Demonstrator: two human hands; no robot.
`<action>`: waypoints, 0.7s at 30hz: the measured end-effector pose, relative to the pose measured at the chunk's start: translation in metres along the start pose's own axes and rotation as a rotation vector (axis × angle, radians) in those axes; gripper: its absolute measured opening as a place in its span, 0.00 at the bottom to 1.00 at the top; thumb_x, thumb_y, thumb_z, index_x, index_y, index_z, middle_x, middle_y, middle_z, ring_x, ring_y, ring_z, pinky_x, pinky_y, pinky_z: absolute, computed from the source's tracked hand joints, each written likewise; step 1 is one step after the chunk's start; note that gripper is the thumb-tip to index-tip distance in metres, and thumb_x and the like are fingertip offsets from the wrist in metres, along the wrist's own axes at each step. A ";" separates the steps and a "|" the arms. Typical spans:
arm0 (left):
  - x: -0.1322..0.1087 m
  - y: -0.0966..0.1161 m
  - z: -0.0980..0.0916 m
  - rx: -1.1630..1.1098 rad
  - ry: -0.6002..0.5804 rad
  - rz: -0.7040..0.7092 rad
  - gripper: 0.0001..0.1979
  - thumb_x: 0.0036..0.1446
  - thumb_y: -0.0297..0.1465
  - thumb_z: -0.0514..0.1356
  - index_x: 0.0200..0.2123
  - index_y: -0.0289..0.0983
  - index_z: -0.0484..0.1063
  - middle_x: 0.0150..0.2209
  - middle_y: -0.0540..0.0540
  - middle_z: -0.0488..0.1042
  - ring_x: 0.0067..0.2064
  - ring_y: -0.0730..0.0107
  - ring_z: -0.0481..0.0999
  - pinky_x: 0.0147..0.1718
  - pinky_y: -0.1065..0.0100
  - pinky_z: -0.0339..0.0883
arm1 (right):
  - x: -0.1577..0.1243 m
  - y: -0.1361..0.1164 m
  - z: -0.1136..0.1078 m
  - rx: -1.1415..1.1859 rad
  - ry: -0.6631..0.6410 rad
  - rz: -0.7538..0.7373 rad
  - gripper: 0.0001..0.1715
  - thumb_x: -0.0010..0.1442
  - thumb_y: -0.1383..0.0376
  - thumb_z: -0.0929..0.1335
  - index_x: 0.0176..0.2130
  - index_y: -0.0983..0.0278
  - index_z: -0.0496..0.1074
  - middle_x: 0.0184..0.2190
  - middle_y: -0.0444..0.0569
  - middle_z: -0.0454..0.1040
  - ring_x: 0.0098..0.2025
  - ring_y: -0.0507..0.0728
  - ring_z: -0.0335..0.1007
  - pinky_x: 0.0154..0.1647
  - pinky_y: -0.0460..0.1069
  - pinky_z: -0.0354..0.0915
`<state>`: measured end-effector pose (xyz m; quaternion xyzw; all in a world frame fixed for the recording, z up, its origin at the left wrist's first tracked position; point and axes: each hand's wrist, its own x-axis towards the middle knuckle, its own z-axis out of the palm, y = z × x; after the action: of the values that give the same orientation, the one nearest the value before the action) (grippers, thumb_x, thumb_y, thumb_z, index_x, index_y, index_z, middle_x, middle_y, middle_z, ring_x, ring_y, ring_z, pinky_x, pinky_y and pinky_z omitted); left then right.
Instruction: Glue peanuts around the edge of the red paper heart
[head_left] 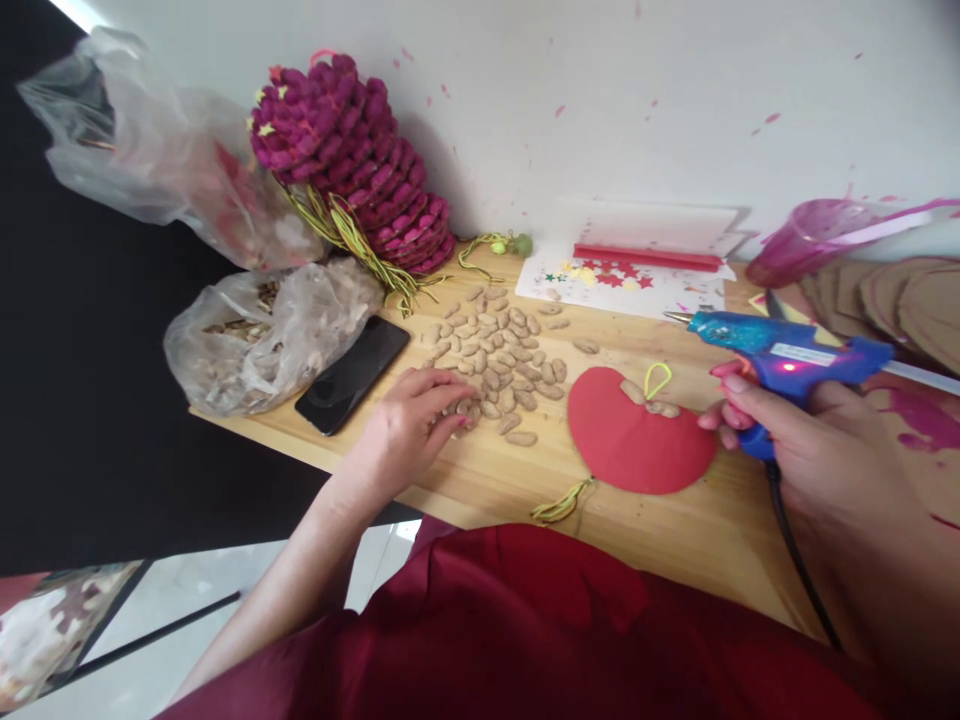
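My right hand is wrapped around a blue hot glue gun, whose metal nozzle points left above the table. A small red light glows on the gun's body. Below and left of it lies a red heart-shaped piece with a few peanuts along its top notch, a yellow loop and a yellow-green tassel. At the near left edge of a spread of loose peanuts, my left hand has its thumb and fingers closed about a peanut, partly hidden by the fingers.
A black phone lies beside a plastic bag of shells. Behind stand another plastic bag and a magenta layered ornament. Small stars lie on white paper. A pink cup and brown cardboard pieces are at right.
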<state>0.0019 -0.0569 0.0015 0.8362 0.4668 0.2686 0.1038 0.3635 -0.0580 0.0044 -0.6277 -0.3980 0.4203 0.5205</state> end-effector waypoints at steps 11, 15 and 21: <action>0.004 0.031 0.026 -0.110 -0.049 0.126 0.09 0.66 0.28 0.62 0.48 0.40 0.79 0.47 0.41 0.78 0.48 0.62 0.77 0.49 0.57 0.74 | -0.003 -0.005 0.004 0.008 0.034 0.058 0.20 0.44 0.56 0.80 0.30 0.63 0.74 0.19 0.40 0.68 0.23 0.53 0.72 0.19 0.45 0.63; 0.013 0.021 0.019 -0.061 0.031 0.077 0.07 0.65 0.27 0.62 0.44 0.40 0.80 0.44 0.43 0.79 0.47 0.61 0.77 0.48 0.58 0.74 | -0.002 -0.003 0.002 0.026 0.029 0.046 0.20 0.45 0.56 0.81 0.29 0.64 0.74 0.19 0.40 0.69 0.21 0.52 0.71 0.21 0.45 0.66; 0.036 0.001 0.010 0.097 0.032 0.091 0.08 0.66 0.25 0.61 0.43 0.38 0.80 0.43 0.42 0.79 0.46 0.60 0.75 0.48 0.57 0.73 | -0.001 -0.002 0.001 0.026 0.025 0.043 0.21 0.46 0.56 0.81 0.23 0.64 0.71 0.20 0.39 0.69 0.20 0.50 0.68 0.21 0.45 0.66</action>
<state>0.0233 -0.0263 0.0058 0.8562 0.4423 0.2636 0.0433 0.3622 -0.0588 0.0064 -0.6345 -0.3726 0.4287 0.5242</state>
